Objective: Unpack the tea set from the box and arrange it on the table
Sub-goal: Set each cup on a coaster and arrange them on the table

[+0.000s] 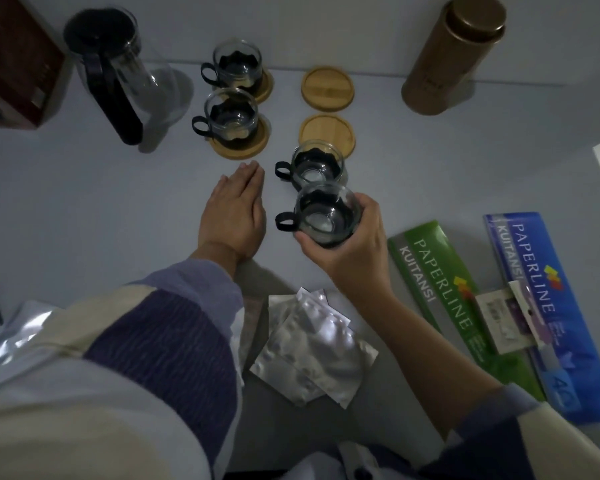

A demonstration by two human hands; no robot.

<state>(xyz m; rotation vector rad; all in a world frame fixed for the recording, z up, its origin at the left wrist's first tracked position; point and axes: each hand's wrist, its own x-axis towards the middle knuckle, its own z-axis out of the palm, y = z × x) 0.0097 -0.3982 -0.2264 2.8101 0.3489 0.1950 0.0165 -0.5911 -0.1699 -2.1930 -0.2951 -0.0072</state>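
My right hand [354,247] grips a glass cup with a black holder [323,216] just above the table. A second such cup [317,166] stands right behind it, at the front edge of a bare bamboo coaster [327,133]. Another bare coaster [327,88] lies farther back. Two more cups [236,62] [230,116] sit on coasters to the left. A glass teapot with a black lid and handle [118,74] stands at the back left. My left hand [234,213] rests flat on the table, fingers together, holding nothing.
A dark red box [14,60] is at the far left. A tall bronze canister [454,53] stands at the back right. Green [440,292] and blue [541,299] receipt books lie on the right. Crumpled silver wrappers [312,344] lie near me.
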